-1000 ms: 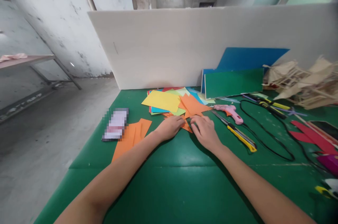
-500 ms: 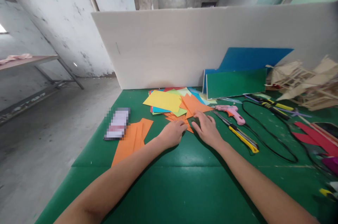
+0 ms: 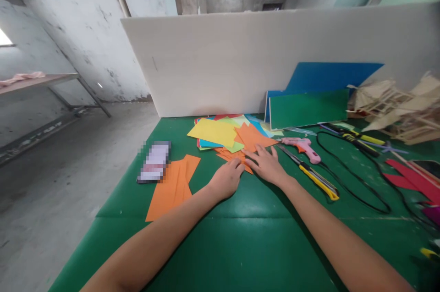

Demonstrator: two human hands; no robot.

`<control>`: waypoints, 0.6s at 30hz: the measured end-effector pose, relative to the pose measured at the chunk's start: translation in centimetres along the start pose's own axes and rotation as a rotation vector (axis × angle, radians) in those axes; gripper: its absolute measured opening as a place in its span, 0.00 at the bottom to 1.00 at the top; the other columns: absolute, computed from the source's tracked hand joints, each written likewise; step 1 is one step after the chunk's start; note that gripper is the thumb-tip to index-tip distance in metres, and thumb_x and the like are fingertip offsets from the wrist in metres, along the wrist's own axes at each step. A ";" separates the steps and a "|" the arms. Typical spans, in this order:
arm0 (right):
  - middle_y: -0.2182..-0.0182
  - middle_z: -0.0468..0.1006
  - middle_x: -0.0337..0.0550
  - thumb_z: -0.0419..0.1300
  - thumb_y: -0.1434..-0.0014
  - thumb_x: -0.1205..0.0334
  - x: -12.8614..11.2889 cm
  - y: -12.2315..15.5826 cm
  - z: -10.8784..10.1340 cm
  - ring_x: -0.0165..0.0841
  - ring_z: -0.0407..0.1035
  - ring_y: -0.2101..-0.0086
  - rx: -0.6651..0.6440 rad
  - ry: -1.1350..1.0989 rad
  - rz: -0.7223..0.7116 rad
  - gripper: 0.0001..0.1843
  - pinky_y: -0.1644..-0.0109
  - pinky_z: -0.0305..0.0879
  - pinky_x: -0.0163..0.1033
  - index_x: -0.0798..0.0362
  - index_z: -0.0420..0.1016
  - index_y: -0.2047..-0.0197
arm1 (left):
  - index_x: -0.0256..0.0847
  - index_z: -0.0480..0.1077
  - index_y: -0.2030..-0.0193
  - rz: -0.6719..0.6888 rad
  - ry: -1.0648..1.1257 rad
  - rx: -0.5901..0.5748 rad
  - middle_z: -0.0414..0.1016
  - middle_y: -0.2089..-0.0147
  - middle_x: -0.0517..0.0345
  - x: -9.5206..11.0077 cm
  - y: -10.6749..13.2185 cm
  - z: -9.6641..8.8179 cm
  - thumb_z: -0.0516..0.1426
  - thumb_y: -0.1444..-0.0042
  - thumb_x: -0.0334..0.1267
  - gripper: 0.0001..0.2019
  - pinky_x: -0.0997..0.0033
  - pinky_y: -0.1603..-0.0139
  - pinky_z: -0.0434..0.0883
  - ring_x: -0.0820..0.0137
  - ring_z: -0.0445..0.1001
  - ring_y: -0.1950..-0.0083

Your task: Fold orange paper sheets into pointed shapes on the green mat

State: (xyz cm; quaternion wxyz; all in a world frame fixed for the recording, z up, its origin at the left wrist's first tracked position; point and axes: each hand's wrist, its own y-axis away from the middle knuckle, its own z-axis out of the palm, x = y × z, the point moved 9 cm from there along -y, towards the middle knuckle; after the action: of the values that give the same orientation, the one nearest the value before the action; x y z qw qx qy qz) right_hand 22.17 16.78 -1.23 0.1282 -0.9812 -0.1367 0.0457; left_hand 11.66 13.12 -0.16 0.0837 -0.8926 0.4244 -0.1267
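My right hand (image 3: 267, 166) lies with fingers spread over the orange paper pieces (image 3: 252, 137) at the middle of the table. Close beside it, my left hand (image 3: 226, 179) has its fingers bent and pressed together at the edge of a small orange paper piece (image 3: 248, 169), partly hidden between the hands. Just beyond them is a stack of coloured paper with a yellow sheet (image 3: 213, 132) on top. More orange paper strips (image 3: 172, 185) lie to the left, near my left forearm.
A blurred phone (image 3: 154, 162) lies at left. On the right are a pink glue gun (image 3: 304, 147) with a black cable, a yellow utility knife (image 3: 319, 182), red pieces (image 3: 404, 175) and a wooden stick model (image 3: 395, 108). A white board (image 3: 206, 63) stands behind, with green (image 3: 309, 109) and blue panels (image 3: 333, 76).
My right hand has shifted left and its fingers have spread further over the orange paper. My left hand stays near the same spot, its fingers still bent. The view has moved slightly.
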 end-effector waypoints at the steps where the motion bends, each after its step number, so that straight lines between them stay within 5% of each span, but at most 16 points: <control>1: 0.38 0.62 0.55 0.42 0.32 0.47 0.0 0.0 0.1 0.47 0.53 0.39 -0.015 0.002 -0.002 0.24 0.41 0.43 0.65 0.40 0.62 0.37 | 0.35 0.64 0.52 0.001 0.006 0.008 0.66 0.46 0.44 0.0 0.0 0.0 0.47 0.41 0.26 0.12 0.59 0.43 0.67 0.61 0.66 0.43; 11: 0.43 0.70 0.50 0.43 0.33 0.62 -1.0 1.1 -1.3 0.42 0.64 0.44 0.108 -0.124 -0.070 0.21 0.39 0.42 0.63 0.49 0.66 0.40 | 0.35 0.66 0.56 0.027 0.027 0.074 0.67 0.46 0.44 0.3 0.2 -0.9 0.48 0.40 0.26 0.09 0.58 0.42 0.66 0.59 0.65 0.43; 15: 0.45 0.73 0.45 0.44 0.34 0.64 -1.6 2.4 -4.6 0.39 0.66 0.45 0.282 -0.278 -0.119 0.21 0.38 0.47 0.58 0.46 0.68 0.42 | 0.38 0.64 0.57 0.013 0.144 0.166 0.67 0.48 0.47 0.3 0.5 -2.3 0.50 0.41 0.27 0.07 0.56 0.42 0.66 0.60 0.66 0.44; 18: 0.51 0.78 0.43 0.49 0.35 0.62 -1.2 3.7 -7.6 0.37 0.70 0.50 0.481 -0.542 -0.081 0.17 0.41 0.60 0.50 0.45 0.75 0.49 | 0.39 0.60 0.53 -0.193 0.451 0.339 0.66 0.50 0.48 -1.7 1.1 -3.4 0.56 0.43 0.35 0.12 0.56 0.46 0.69 0.61 0.68 0.46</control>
State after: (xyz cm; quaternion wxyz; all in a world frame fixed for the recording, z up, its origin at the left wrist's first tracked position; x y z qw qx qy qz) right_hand 22.87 11.20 5.21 0.3161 -0.8692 -0.1896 0.3297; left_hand 8.81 13.62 2.52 0.1227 -0.8514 0.3184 -0.3984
